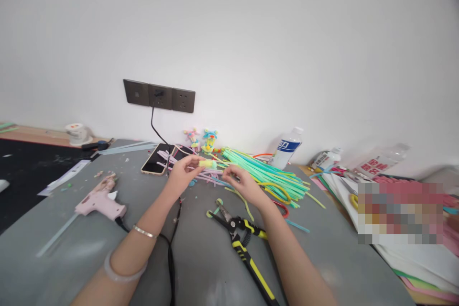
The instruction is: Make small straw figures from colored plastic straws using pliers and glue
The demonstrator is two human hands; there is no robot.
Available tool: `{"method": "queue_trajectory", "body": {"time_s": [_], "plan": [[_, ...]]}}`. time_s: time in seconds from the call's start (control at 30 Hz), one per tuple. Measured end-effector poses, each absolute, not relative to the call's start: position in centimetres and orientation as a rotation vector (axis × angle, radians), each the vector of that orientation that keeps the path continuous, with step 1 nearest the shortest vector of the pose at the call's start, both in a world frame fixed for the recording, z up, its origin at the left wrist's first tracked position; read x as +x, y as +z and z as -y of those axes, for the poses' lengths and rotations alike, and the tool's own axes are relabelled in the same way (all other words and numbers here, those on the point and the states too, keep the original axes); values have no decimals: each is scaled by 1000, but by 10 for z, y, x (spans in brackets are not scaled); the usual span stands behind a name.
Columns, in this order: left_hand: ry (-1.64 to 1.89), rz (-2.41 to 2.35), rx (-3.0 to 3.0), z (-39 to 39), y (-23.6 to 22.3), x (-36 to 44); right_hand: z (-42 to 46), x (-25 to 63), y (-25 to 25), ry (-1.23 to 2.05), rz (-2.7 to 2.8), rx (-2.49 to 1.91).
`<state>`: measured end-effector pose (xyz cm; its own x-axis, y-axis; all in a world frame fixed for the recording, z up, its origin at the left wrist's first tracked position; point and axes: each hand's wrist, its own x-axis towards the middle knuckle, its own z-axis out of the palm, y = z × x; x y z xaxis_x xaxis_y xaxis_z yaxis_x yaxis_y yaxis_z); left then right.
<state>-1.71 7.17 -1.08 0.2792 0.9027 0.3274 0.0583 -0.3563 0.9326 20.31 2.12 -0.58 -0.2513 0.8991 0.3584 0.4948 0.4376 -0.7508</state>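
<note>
My left hand [187,166] is closed, thumb and fingers pinching a small fuzzy yellow and pale-green roll [208,164] that looks like coiled pipe cleaner. Just right of it my right hand [241,180] has its fingers curled together; anything between them is too small to make out. Under and behind the hands lie pink pipe cleaners [215,178] and a large bundle of green pipe cleaners [258,169]. Nearer me, pliers with black and yellow handles [247,248] lie with jaws apart, beside small green coiled ends [217,206].
A pink glue gun [100,201] lies at left, its black cable crossing the table. A phone [158,158], two small pipe-cleaner figures [210,141] and a bottle [286,149] are near the wall. Papers [347,201] and a clear bottle [385,160] are at right.
</note>
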Motion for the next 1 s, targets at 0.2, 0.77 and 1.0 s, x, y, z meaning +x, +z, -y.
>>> {"method": "queue_trajectory", "body": {"time_s": [0.2, 0.77, 1.0], "plan": [[1154, -954, 1865, -67, -13, -14, -25, 207, -8, 416, 1754, -1184], [990, -857, 2079, -67, -28, -10, -21, 196, -9, 286, 2045, -1082], [975, -849, 2075, -66, -28, -9, -19, 194, -8, 264, 2078, -1090]]}}
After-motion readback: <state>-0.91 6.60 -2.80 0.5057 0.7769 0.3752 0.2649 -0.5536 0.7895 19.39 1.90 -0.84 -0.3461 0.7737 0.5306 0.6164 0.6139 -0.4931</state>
